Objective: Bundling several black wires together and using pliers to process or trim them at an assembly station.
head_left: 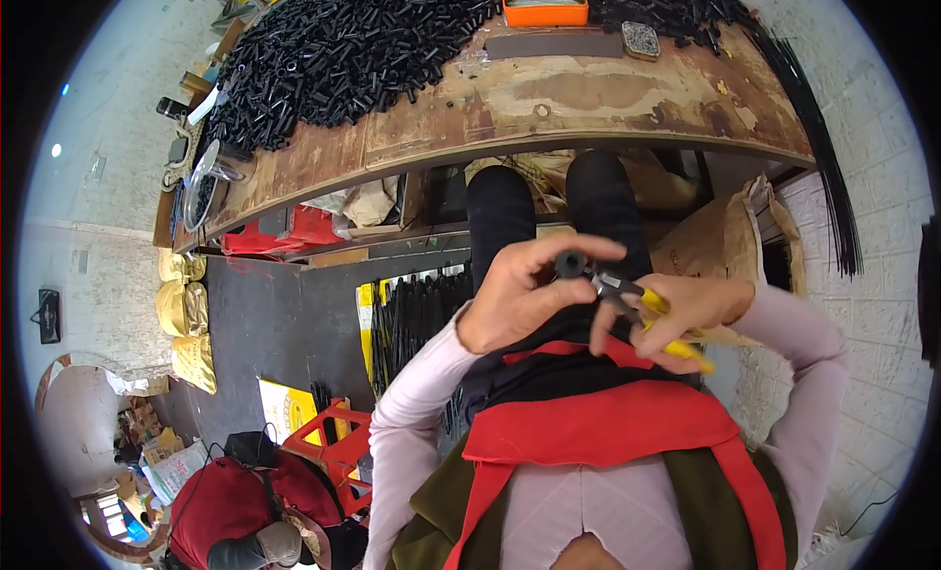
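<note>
Above my lap, my left hand [520, 291] pinches a short black tube-like piece [569, 264] between thumb and fingers, its round end showing. My right hand [701, 305] is closed around the yellow handles of a pair of pliers [614, 284]. The metal jaws reach to the left, close beside the black piece. Whether they grip it, I cannot tell. Both hands are over my dark trousers, just in front of a red apron [598, 423].
A wooden workbench [549, 104] spans the far side, heaped with small black pieces [343, 55]. An orange box [545, 7] and a small clear container [640, 41] stand on it. Long black strips [818, 148] hang off its right end. At lower left, another person [245, 511] sits near a red stool [343, 452].
</note>
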A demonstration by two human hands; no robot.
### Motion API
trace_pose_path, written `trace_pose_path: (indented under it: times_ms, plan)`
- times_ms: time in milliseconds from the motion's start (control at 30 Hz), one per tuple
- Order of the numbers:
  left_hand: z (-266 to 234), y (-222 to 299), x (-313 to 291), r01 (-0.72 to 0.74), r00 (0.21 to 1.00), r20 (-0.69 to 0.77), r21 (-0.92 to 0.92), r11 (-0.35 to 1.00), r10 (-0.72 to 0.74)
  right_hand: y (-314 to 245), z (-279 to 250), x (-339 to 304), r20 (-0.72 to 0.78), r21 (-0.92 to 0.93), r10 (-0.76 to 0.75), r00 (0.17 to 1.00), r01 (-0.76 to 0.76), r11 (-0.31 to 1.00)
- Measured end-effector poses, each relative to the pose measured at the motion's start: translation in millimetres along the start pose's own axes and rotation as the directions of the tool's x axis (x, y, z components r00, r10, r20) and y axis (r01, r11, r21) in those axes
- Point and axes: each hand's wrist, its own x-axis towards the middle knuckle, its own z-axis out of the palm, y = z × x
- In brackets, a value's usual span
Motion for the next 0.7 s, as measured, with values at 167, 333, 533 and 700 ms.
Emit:
trace_pose_path:
  times_ms: [167,333,533,700]
  plan:
    - [-9,2,7,0.03,0.99,-0.135,0.009,1.0,-0.029,12,-10,10,-0.298,-0.927,-0.849,0.437,0.079,0.367]
    - [-15,-8,4,-0.021,0.993,-0.114,0.115,0.993,0.034,-3,-16,-2,-0.277,-0.663,-0.447,0.851,0.167,0.73]
    - [-14,-6,7,-0.035,0.998,-0.053,0.163,0.986,0.044,9,-8,3,-0.374,-0.634,-0.513,0.773,0.191,0.75]
    - [-14,-14,4,0.007,0.995,-0.096,0.228,0.974,0.015,7,-6,0,-0.364,-0.599,-0.475,0.801,0.19,0.778]
